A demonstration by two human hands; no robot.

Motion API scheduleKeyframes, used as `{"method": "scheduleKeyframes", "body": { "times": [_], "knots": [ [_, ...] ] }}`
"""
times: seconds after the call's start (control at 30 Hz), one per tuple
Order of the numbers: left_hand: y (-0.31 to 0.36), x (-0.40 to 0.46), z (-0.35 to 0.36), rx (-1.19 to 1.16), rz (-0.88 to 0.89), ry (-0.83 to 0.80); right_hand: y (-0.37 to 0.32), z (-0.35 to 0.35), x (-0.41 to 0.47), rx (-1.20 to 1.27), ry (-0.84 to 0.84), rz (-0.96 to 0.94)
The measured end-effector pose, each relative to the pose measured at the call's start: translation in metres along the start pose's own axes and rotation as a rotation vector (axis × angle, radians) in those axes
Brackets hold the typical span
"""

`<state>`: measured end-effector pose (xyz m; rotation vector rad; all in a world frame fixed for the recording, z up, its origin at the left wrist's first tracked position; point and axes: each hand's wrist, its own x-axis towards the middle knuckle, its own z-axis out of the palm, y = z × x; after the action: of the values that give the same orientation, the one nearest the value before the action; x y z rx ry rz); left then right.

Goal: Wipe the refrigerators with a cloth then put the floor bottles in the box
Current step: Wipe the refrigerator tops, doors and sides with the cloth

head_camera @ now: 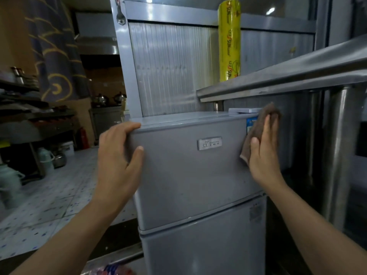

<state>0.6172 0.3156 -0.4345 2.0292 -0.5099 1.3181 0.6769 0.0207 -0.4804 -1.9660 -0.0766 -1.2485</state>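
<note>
Small grey refrigerator (pixel 190 175) is standing upright straight ahead, two doors stacked, long axis vertical, tucked under the front edge of a steel table (pixel 278 80). Brown cloth (pixel 258 132) is lying flat against the upper door at its top right corner, partly covering a blue sticker (pixel 250 124). Right hand (pixel 264 155) is pressing the cloth onto the door with straight fingers, palm flat, not clenching. Left hand (pixel 119 155) is gripping the door's top left corner, fingers curling over the top edge, thumb on the front face, likely steadying the fridge.

Key relation: cloth is sitting at the far right edge of the door, so unwiped surface is lying leftward and downward toward the left hand; right hand is the one on the cloth and the nearer for the sweep. Lower door looks not yet reached.

Wiping step looks to be in hand; bottle step not started, no box in view. Yellow film roll (pixel 229 40) is standing upright on the table's left end. Jugs (pixel 46 157) are sitting on the floor at left, blurry.
</note>
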Motion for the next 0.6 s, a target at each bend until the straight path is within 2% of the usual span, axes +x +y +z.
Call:
{"method": "scheduleKeyframes", "body": {
  "times": [0.2, 0.3, 0.4, 0.5, 0.6],
  "knots": [
    [0.004, -0.003, 0.006, -0.011, -0.032, 0.036, 0.045, 0.009, -0.071, 0.047, -0.082, 0.232],
    [0.006, -0.003, 0.004, -0.028, -0.050, 0.017, 0.029, 0.014, -0.063, 0.011, -0.008, 0.185],
    [0.005, -0.004, 0.001, -0.041, -0.061, -0.008, -0.018, 0.028, -0.062, -0.045, 0.081, 0.129],
    [0.005, -0.004, 0.001, -0.074, -0.063, -0.014, -0.073, 0.058, -0.081, 0.001, 0.110, -0.094],
    [0.003, -0.002, -0.005, -0.103, -0.070, -0.055, -0.109, 0.085, -0.102, -0.014, 0.137, -0.094]
  ]
}}
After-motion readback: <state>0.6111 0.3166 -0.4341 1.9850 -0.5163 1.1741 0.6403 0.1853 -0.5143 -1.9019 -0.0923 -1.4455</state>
